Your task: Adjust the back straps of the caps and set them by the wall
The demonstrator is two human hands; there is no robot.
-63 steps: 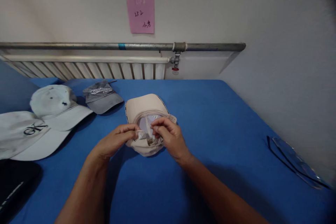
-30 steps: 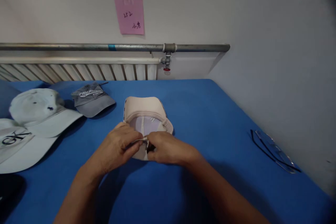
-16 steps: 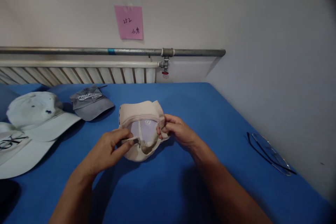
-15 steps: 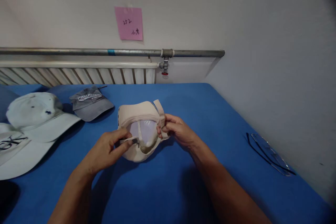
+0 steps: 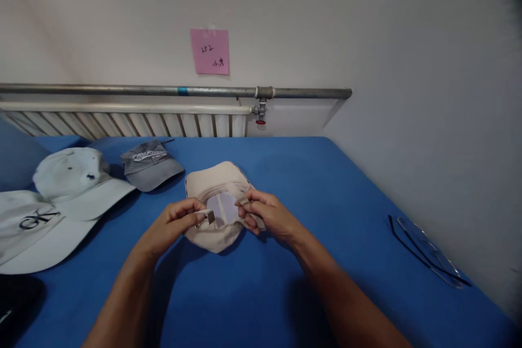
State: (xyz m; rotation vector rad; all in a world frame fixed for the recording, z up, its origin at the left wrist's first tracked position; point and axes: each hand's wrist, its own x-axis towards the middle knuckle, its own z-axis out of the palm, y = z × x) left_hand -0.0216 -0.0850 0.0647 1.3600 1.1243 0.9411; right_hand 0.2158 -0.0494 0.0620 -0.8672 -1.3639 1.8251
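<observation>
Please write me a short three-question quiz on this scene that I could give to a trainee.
1. True or false: the left grip pinches the brim of the beige cap.
2. From the wearer's view, which lies to the right of that cap? A) gray cap B) glasses C) white caps
3. Fill in: the right grip holds the beige cap's ____.

Key: 1. False, it holds a strap end. 2. B. 3. Strap.
</observation>
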